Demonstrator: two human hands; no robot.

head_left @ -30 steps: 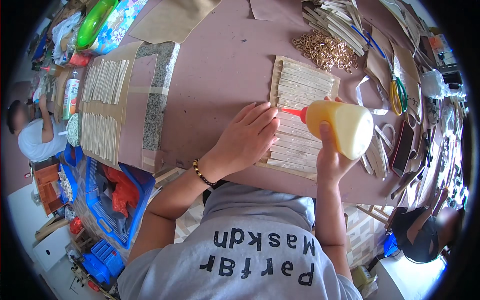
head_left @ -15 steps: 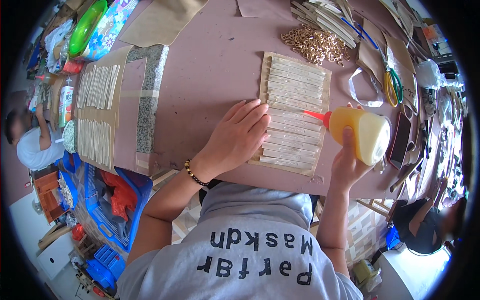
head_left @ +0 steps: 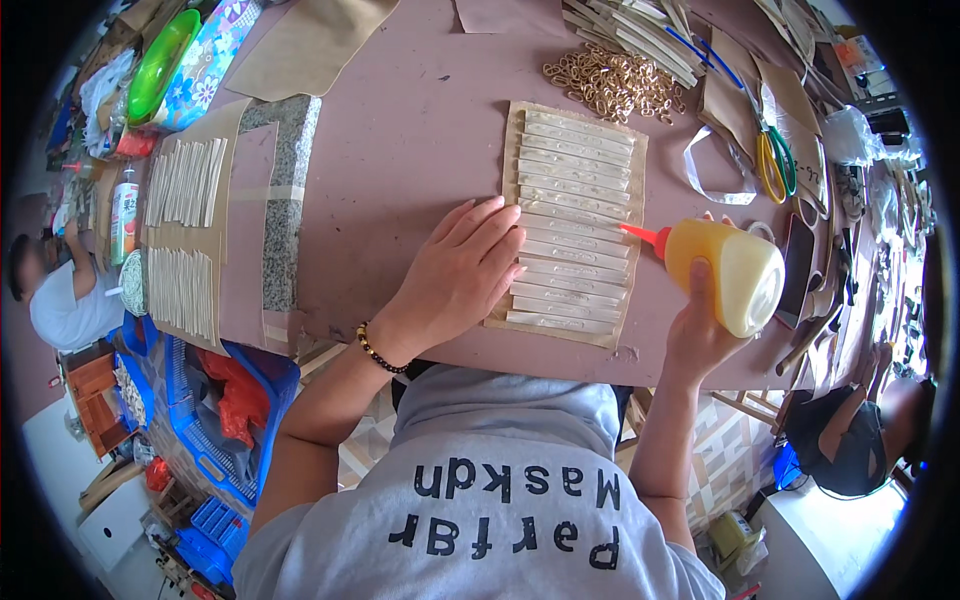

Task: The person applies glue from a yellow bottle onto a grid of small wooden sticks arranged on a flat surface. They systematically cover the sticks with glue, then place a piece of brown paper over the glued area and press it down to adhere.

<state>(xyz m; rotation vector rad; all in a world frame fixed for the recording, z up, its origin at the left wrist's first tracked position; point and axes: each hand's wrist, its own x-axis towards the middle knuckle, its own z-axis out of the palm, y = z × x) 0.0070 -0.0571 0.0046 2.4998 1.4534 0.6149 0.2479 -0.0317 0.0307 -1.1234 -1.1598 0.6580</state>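
Two bare hands fill the middle of my head view, the only one I have. I see the left hand [head_left: 460, 265] laid palm down with its fingers extended and close together, the fingertips over the left edge of a tan rectangular backing sheet [head_left: 511, 150]; nothing is gripped in it that I can make out. From my feed, the right hand [head_left: 702, 335] is wrapped around a translucent plastic squeeze bottle [head_left: 745, 285] of pale yellow liquid, tilted on its side, its red pointed nozzle [head_left: 645, 236] aimed left at the ends of the strips. I cannot tell whether the tip touches them.

Those narrow pale beige strips [head_left: 575, 205] lie in a column across the backing sheet, many with glossy clear spots, all on the mauve worktop [head_left: 400, 120] in front of the wearer. Just beyond the sheet I have a heap of small gold-coloured metal links [head_left: 620, 85]; to its right, scissors with one yellow and one green handle [head_left: 788, 165] rest near a white looped band [head_left: 715, 195]. Off to the left, two rows of thin cream strips [head_left: 185, 185] lie beside a speckled grey stone slab [head_left: 282, 240].
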